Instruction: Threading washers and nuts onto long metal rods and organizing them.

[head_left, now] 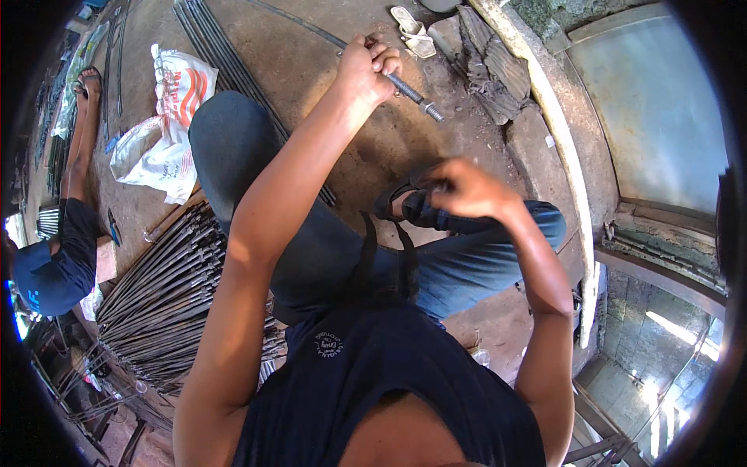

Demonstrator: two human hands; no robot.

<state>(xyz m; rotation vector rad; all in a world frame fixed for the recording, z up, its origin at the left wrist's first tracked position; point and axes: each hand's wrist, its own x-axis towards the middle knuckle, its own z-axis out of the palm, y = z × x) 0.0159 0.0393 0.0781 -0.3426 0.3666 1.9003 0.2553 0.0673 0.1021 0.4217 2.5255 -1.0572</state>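
My left hand (369, 70) is closed around a long dark metal rod (411, 92) near its end. Past my fist the rod shows a coarse threaded or ribbed stretch, then a nut-like collar and a bright threaded tip. Its other end runs off toward the far left, out of view. My right hand (468, 189) hovers over my bent leg and sandalled foot, apart from the rod. Motion smears its fingers, and whether anything is in them cannot be made out.
To my left lies a large pile of threaded rods (175, 272). Farther off are longer bars (208, 35), a white sack (183, 89) and pliers (114, 228). Another person (54, 272) sits at far left. Sandals (414, 33), broken boards (498, 66) and a pale pole (562, 148) lie ahead and right.
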